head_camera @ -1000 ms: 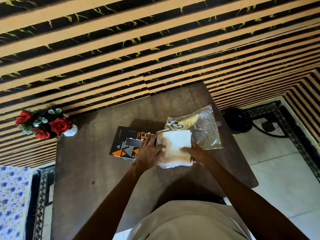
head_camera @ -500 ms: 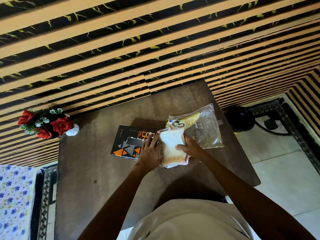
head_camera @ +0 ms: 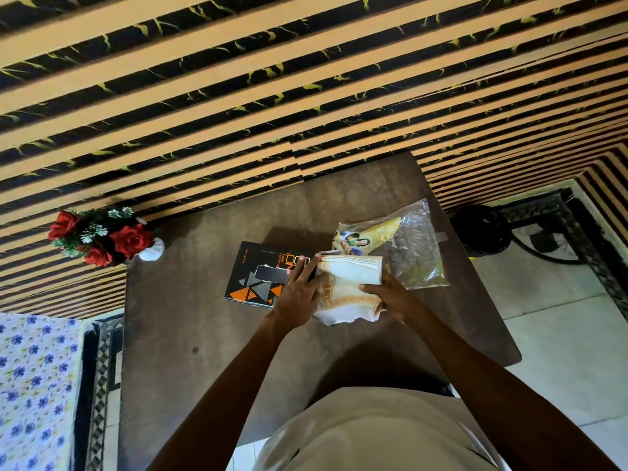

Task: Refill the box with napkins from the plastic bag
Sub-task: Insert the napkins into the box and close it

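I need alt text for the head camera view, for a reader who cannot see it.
Two hands, left hand and right hand, hold a stack of napkins above a brown table. A black box lies left of it, a plastic bag behind right.

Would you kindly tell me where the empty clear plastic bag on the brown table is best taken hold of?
Probably the clear plastic bag is best pinched at its far right corner, coming from the right: it lies flat and slack there, away from both hands and the white napkin stack.
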The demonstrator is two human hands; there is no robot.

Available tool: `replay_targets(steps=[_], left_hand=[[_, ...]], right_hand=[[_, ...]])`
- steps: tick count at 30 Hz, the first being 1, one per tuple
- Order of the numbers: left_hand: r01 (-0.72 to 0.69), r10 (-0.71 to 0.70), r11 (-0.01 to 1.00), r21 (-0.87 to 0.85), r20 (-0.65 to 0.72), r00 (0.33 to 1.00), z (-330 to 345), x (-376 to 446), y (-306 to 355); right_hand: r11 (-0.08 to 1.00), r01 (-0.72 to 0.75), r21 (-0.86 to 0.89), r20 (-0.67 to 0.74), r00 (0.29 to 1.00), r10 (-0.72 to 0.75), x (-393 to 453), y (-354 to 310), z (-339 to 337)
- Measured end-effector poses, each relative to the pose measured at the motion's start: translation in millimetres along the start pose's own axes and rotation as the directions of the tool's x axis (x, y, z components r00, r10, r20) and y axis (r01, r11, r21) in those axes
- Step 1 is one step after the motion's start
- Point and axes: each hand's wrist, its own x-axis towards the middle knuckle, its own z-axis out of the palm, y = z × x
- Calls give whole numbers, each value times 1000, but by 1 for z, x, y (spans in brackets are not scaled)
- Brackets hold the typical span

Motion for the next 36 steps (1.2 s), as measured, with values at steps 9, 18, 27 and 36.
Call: replay_targets(steps=[9, 18, 27, 36], left_hand=[[-3, 3, 999, -48, 4, 1000, -4, -2, 1], [63, -64, 998, 14, 40, 997, -6, -2, 10], [67, -67, 996, -54, 0, 998, -8, -4, 11], [46, -42, 998, -36, 106, 993, -10, -8, 4]], right_hand=[[1000, -1, 21, 13, 1000, 1, 5, 2, 10], [996, -81, 31, 197, 978, 74, 3, -8, 23], [992, -34, 122, 94, 995, 22, 5, -21, 53], [959, -72, 274, 20, 997, 69, 3, -4, 58]])
